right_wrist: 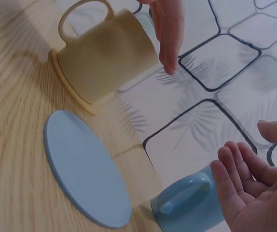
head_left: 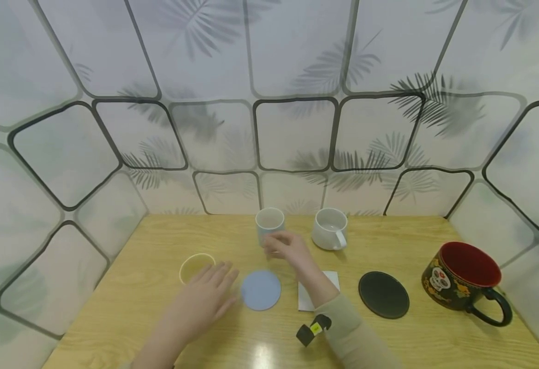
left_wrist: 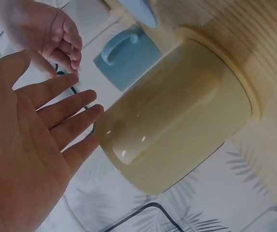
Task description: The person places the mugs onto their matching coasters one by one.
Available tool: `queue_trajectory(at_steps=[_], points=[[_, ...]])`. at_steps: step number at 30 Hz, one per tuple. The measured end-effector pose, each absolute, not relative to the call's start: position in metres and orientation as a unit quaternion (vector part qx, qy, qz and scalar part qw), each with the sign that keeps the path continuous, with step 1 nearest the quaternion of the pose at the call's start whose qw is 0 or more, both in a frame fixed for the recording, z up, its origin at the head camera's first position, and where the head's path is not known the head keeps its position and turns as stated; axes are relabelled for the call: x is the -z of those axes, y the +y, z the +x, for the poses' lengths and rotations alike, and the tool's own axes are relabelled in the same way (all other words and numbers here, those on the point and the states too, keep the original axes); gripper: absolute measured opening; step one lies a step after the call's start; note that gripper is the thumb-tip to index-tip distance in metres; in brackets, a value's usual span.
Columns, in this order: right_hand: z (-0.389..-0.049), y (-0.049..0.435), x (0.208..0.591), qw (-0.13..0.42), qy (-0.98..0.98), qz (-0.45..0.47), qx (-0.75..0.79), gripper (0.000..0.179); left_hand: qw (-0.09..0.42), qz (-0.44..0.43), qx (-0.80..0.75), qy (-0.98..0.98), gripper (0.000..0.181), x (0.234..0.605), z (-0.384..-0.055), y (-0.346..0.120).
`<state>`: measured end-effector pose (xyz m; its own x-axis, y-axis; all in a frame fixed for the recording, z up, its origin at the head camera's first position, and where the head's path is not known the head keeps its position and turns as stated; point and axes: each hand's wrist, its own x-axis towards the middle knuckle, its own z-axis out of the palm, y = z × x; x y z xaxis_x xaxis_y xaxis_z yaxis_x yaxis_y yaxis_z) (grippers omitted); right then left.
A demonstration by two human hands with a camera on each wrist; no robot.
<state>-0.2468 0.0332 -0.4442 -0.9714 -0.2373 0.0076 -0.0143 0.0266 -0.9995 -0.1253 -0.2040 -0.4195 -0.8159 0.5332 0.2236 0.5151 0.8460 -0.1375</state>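
A yellow mug (left_wrist: pixel 177 121) stands on a yellow coaster (right_wrist: pixel 87 107). My left hand (head_left: pixel 202 302) hovers beside its rim with fingers straight, partly covering it in the head view. At the back, a light blue mug (head_left: pixel 270 221) sits on the bare table, its handle (right_wrist: pixel 184 193) toward me. My right hand (head_left: pixel 285 246) is right in front of that mug, with loosely bent fingers and nothing between fingers and thumb. A round blue coaster (head_left: pixel 261 290) lies between the two hands. Under my right forearm, a white square coaster (head_left: pixel 304 300) is partly hidden.
Right of the blue mug stands a white mug (head_left: pixel 326 233). A black round coaster (head_left: pixel 384 294) lies farther right, near a large black skull-patterned mug (head_left: pixel 456 287) with a red inside. Patterned walls (head_left: pixel 292 138) enclose the wooden table (head_left: pixel 140 282) at the back and sides.
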Motion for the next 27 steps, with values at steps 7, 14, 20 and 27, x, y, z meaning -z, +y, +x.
queue_trajectory(at_steps=[7,14,20,27], points=[[-0.252,0.041,0.448,0.087,0.721,-0.072,0.684,0.036,0.123,-0.286,-0.038,-0.95,0.057,0.424,-0.125,-0.198],[-0.256,0.045,0.452,0.086,0.72,-0.063,0.686,0.033,0.139,-0.293,-0.036,-0.945,0.056,0.427,-0.124,-0.193],[-0.258,0.047,0.459,0.088,0.715,-0.054,0.692,0.03,0.115,-0.295,-0.019,-0.948,0.056,0.434,-0.126,-0.19],[-0.26,0.049,0.467,0.093,0.714,-0.036,0.693,0.032,0.093,-0.287,-0.012,-0.953,0.056,0.44,-0.128,-0.187]])
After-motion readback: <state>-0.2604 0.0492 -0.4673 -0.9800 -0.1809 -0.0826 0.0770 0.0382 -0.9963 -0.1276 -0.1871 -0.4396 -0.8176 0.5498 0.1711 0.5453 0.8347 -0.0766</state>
